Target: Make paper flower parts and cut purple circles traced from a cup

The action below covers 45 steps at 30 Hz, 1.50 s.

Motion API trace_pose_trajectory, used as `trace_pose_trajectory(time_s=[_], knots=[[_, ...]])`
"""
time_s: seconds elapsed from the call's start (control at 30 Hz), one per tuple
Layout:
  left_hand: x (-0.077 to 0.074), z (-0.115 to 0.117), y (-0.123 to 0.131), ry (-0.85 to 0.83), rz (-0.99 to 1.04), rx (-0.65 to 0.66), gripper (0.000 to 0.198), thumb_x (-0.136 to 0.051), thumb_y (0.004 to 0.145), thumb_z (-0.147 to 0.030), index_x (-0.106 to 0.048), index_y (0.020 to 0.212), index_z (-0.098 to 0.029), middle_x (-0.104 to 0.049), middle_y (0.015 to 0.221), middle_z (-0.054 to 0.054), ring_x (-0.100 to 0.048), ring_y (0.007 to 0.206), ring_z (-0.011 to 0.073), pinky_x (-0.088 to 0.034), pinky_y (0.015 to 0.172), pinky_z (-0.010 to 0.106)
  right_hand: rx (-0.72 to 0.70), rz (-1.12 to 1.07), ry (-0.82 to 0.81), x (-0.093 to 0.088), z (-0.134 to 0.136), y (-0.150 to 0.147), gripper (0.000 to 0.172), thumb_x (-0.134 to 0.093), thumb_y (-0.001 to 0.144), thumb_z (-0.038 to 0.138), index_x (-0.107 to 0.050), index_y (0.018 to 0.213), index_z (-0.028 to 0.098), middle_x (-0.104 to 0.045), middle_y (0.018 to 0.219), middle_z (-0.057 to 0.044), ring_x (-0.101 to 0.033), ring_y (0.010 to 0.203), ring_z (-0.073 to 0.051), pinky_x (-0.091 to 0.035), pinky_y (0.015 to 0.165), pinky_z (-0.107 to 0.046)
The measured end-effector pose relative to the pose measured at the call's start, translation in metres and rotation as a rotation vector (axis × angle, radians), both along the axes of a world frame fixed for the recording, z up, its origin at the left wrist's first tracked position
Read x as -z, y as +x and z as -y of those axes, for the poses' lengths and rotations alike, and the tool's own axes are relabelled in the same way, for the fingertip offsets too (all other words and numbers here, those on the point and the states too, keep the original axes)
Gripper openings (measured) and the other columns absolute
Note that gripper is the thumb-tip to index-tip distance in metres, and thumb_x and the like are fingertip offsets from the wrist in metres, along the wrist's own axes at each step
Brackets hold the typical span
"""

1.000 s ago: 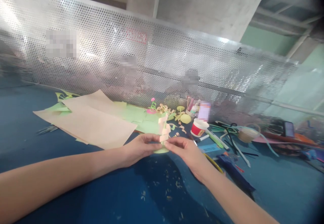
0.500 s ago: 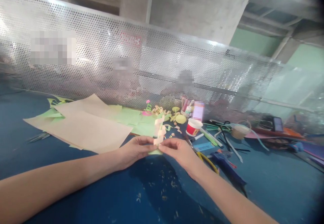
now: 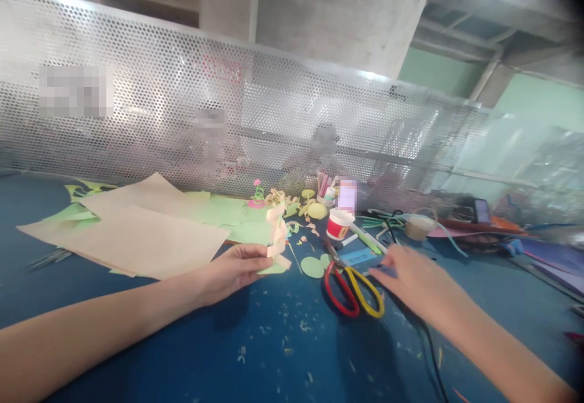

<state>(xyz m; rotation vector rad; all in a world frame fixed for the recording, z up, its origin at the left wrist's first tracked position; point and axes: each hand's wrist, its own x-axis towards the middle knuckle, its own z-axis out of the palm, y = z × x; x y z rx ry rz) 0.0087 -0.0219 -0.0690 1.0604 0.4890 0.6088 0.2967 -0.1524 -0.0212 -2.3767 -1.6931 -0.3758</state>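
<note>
Paper piece [image 3: 276,246], one: a peach strip folded in loops above a pale green base, standing upright towards the middle of the blue tabletop [image 3: 191,360]. Left hand [image 3: 237,269], bare: forearm entering from the lower left, wrist low, thumb and fingers pinching the piece at its lower left side. Right hand [image 3: 408,280], bare: forearm slanting in from the lower right, back of the hand upward, fingers bent and pointing left and down; whether it grips anything cannot be told, the underside being hidden. Black cord [image 3: 431,343]: runs from beneath that hand towards the near side of the tabletop. Scissors [image 3: 337,263], red and yellow handles: lying in the gap between the hands, handles towards the near side. Green disc [image 3: 313,267]: flat, just left of the scissors. Peach sheets [image 3: 155,239]: overlapping, on the left part of the tabletop, near the left forearm. Paper cup [image 3: 339,227], red and white: beyond the scissors. Paper scraps [image 3: 305,326]: strewn across the nearer stretch, between the forearms. Perforated screen [image 3: 283,105]: upright along the far edge, bounding reach there.
</note>
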Motion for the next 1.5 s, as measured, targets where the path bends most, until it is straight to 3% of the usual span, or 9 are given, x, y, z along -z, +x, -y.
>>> trace_pose_trajectory(time_s=[0.1,0.23,0.37,0.47,0.57,0.7,0.87,1.07,1.5], knots=[[-0.005,0.001,0.001,-0.008,-0.007,-0.024,0.015,-0.075,0.067,-0.016,-0.070,0.080,-0.017,-0.072,0.088,0.001,-0.064,0.089,0.0136,-0.045,0.087,0.024,0.192,0.109,-0.177,0.021,0.015,0.047,0.033,-0.053,0.075,0.048,-0.057,0.065,0.016,-0.063,0.069,-0.017,-0.062,0.068,-0.032,-0.042,0.059,-0.037],[-0.009,0.001,0.000,-0.006,-0.034,-0.060,0.016,-0.076,0.065,-0.016,-0.070,0.080,-0.017,-0.071,0.087,0.001,-0.064,0.085,0.0125,-0.046,0.082,0.023,0.119,-0.033,-0.184,0.053,0.019,0.071,0.040,-0.048,0.078,0.051,-0.063,0.072,0.015,-0.064,0.072,-0.015,-0.063,0.068,-0.029,-0.045,0.063,-0.036],[-0.009,0.000,-0.001,0.014,-0.020,-0.053,0.015,-0.076,0.065,-0.016,-0.069,0.078,-0.018,-0.071,0.083,0.000,-0.064,0.081,0.0110,-0.045,0.078,0.022,0.028,0.137,-0.205,0.064,0.020,0.068,0.027,-0.047,0.081,0.031,-0.068,0.081,0.013,-0.063,0.075,-0.016,-0.061,0.071,-0.029,-0.046,0.066,-0.037],[-0.009,-0.001,-0.002,0.031,-0.026,-0.038,0.014,-0.075,0.067,-0.018,-0.070,0.080,-0.019,-0.071,0.086,0.000,-0.063,0.083,0.0109,-0.045,0.077,0.021,-0.052,0.293,-0.227,0.057,0.025,0.067,0.028,-0.045,0.074,0.014,-0.068,0.090,0.013,-0.062,0.081,-0.020,-0.059,0.075,-0.033,-0.044,0.065,-0.041],[-0.010,-0.001,-0.003,0.044,-0.044,-0.034,0.014,-0.074,0.068,-0.019,-0.070,0.081,-0.018,-0.071,0.087,0.000,-0.063,0.083,0.0106,-0.044,0.076,0.020,-0.017,0.211,-0.085,0.037,0.030,0.061,0.028,-0.043,0.076,0.022,-0.066,0.090,0.013,-0.061,0.081,-0.021,-0.058,0.075,-0.035,-0.043,0.067,-0.045],[-0.011,-0.001,-0.003,0.027,-0.038,-0.041,0.015,-0.075,0.067,-0.018,-0.070,0.081,-0.018,-0.071,0.084,0.000,-0.063,0.082,0.0113,-0.044,0.075,0.021,0.069,-0.467,0.131,0.005,0.036,0.021,0.041,-0.038,0.078,0.055,-0.057,0.086,0.020,-0.056,0.062,-0.008,-0.057,0.058,-0.024,-0.047,0.062,-0.038],[-0.011,-0.001,-0.004,0.011,-0.013,-0.034,0.014,-0.075,0.067,-0.016,-0.070,0.079,-0.018,-0.071,0.083,0.000,-0.063,0.082,0.0108,-0.045,0.077,0.021,-0.302,-1.164,-0.099,-0.012,0.047,-0.055,0.052,-0.027,0.084,0.064,-0.052,0.096,0.020,-0.052,0.059,0.000,-0.050,0.047,-0.014,-0.048,0.058,-0.031],[-0.010,-0.001,-0.004,0.004,0.021,-0.006,0.014,-0.075,0.066,-0.014,-0.069,0.078,-0.018,-0.071,0.079,-0.002,-0.064,0.077,0.0083,-0.045,0.076,0.019,-0.357,-1.183,-0.144,-0.010,0.047,-0.099,0.048,-0.032,0.083,0.064,-0.052,0.089,0.021,-0.050,0.062,0.001,-0.045,0.048,-0.011,-0.043,0.047,-0.024],[-0.015,0.005,-0.005,-0.029,-0.003,-0.009,0.018,-0.076,0.064,-0.013,-0.068,0.080,-0.017,-0.070,0.075,-0.003,-0.064,0.074,0.0082,-0.045,0.069,0.018,-0.361,-1.071,-0.137,-0.012,0.038,-0.110,0.045,-0.030,0.086,0.061,-0.050,0.083,0.021,-0.048,0.058,0.003,-0.044,0.045,-0.009,-0.042,0.046,-0.022]])
